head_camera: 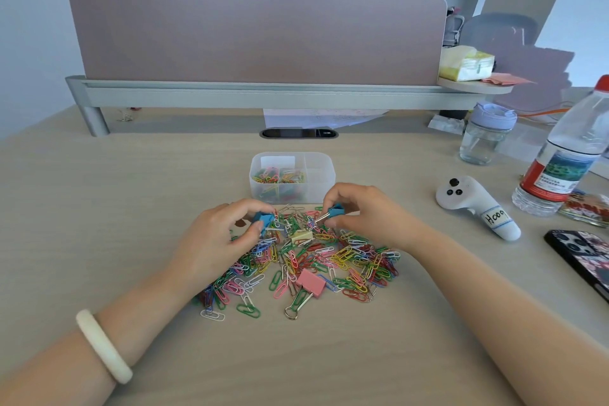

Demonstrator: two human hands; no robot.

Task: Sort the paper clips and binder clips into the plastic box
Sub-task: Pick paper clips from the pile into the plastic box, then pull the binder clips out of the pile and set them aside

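Both hands are at the far edge of the paper clip pile [329,260], each one grasping a clip. The left hand [224,234] has its thumb and curled fingers pinched on a blue binder clip [263,219] at the pile's far left corner. The right hand [359,211] pinches a second blue clip [336,210] by its body, silver wire handles pointing down and left into the heap.

The pile itself sprawls across the middle of the counter [131,194], a tangle of red, green, yellow, blue, pink and white. Between the two hands a cream binder clip [301,236] sits on top of the heap. At the near side a pink binder clip [309,282] lies with its wire handles pointing toward the person.

Just beyond the hands stands the plastic box [319,181], clear and split into compartments. Its left compartment holds sorted paper clips [280,176] in mixed colours.

A pale bracelet [103,344] rides on the left wrist. Out to the right lie a white controller [474,208] with a handwritten label, a water bottle [566,155] with a red label and a phone [583,257] at the edge. A small jar [487,135] with a lilac lid stands farther back. A pink-grey divider [257,33] closes off the far side.
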